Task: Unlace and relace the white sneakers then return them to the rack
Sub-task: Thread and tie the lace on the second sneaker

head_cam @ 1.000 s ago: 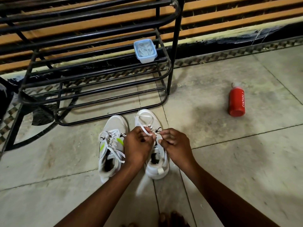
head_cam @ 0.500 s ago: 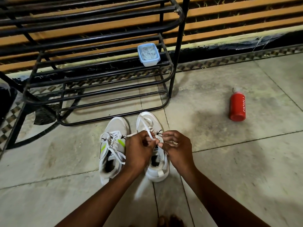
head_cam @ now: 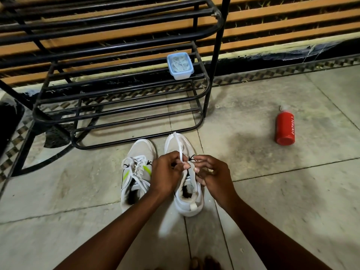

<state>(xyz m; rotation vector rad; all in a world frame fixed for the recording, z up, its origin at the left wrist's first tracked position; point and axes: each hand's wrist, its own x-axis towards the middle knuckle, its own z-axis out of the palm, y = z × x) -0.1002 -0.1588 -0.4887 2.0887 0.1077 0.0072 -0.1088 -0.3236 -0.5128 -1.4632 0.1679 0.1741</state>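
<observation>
The black metal rack (head_cam: 120, 106) stands against the slatted wall, and its lower shelves carry no shoes, only a small blue lidded box (head_cam: 180, 65) on the middle tier. So the last step, returning the pair, is not yet done. Both white sneakers sit on the tiled floor (head_cam: 272, 201) just in front of the rack, side by side with toes toward it. A red bottle (head_cam: 284, 127) lies on the floor well apart to the right.

The left sneaker (head_cam: 137, 172) looks laced, its white lace crossing the eyelets up the tongue, though whether it has already been redone cannot be told. The right sneaker (head_cam: 188, 184) is the one in hand. Over its eyelets the left hand (head_cam: 167, 172) has its fingers curled and pinched on the lace (head_cam: 178, 147), which loops forward over the toe. The right hand (head_cam: 211, 173) pinches the same lace at the eyelets, thumb against fingertips.

Judged from this, the task is somewhere in its middle: the right shoe's lacing is in progress, and tidying and shelving both shoes remain.
</observation>
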